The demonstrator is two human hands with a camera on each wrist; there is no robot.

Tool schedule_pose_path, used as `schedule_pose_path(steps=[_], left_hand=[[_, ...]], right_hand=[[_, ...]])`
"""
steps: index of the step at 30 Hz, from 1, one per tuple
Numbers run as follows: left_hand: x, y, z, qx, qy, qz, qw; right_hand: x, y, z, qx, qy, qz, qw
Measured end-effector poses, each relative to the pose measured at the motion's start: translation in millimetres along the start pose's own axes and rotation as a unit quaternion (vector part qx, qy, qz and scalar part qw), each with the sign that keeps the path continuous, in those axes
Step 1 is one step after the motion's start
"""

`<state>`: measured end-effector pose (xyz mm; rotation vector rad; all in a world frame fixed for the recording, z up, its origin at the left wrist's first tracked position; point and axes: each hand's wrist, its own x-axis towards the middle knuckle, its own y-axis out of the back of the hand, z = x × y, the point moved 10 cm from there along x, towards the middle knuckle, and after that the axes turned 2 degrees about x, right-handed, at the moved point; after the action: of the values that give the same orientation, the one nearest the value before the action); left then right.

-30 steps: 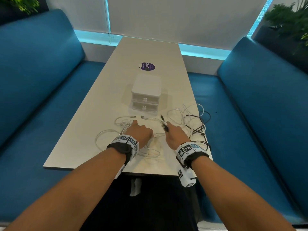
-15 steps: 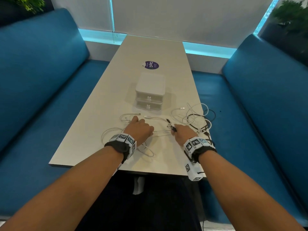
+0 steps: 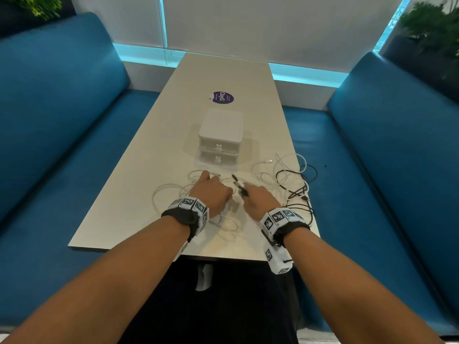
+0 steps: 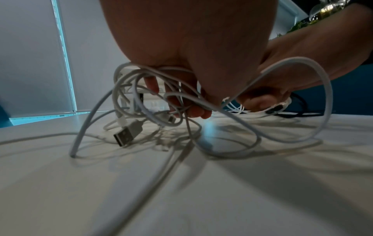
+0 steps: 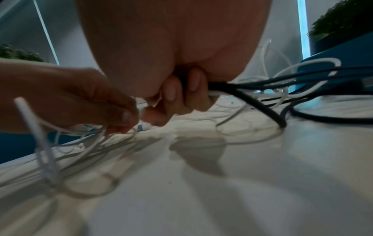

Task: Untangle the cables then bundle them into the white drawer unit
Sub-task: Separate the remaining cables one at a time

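Observation:
A tangle of white cables (image 3: pixel 171 194) and a black cable (image 3: pixel 295 192) lies on the near end of the table (image 3: pixel 124 202). My left hand (image 3: pixel 211 192) grips a bunch of white cable loops (image 4: pixel 153 99), lifted slightly; a USB plug (image 4: pixel 126 134) hangs from them. My right hand (image 3: pixel 258 199) grips the black cable (image 5: pixel 262 105) near its plug (image 3: pixel 239 186), with white strands beside it. The two hands are close together. The white drawer unit (image 3: pixel 220 137) stands just beyond them, both drawers closed.
More white and black loops (image 3: pixel 290 170) spread to the table's right edge, some hanging over it. A purple sticker (image 3: pixel 223 97) lies beyond the drawer unit. Blue bench seats (image 3: pixel 62 120) flank the table on both sides.
The right hand moved back left toward the left hand with the black plug, after having pulled away to the right. The left hand keeps its hold on the white cables.

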<state>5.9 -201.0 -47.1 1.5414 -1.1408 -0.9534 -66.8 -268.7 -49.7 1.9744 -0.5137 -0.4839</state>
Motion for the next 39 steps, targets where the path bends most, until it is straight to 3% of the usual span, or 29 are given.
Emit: schedule_pose_path(steps=[9, 17, 24, 29, 35, 39], left_hand=[[-1.0, -7.0, -5.6, -0.007, 0.0, -0.01, 1.0], [-2.6, -8.6, 1.1, 0.021, -0.022, -0.008, 0.999], [-13.3, -8.3, -15.6, 0.016, 0.0, 0.027, 0.999], [-8.0, -8.8, -3.8, -0.011, 0.0, 0.005, 1.0], [-7.9, -6.8, -16.8, -0.115, 0.021, 0.023, 0.993], [-13.8, -8.9, -20.6, -0.07, 0.015, 0.04, 0.997]], right_hand=[[6.7, -12.4, -4.0, 0.054, 0.04, 0.002, 0.998], [7.5, -29.3, 5.8, -0.004, 0.021, -0.059, 0.998], [9.1, 6.0, 48.2, -0.061, -0.049, -0.003, 0.997], [6.5, 12.5, 56.1, -0.13, -0.071, 0.024, 0.989], [4.4, 13.3, 57.7, -0.156, -0.085, 0.037, 0.983], [3.6, 14.2, 62.0, -0.185, -0.107, 0.024, 0.977]])
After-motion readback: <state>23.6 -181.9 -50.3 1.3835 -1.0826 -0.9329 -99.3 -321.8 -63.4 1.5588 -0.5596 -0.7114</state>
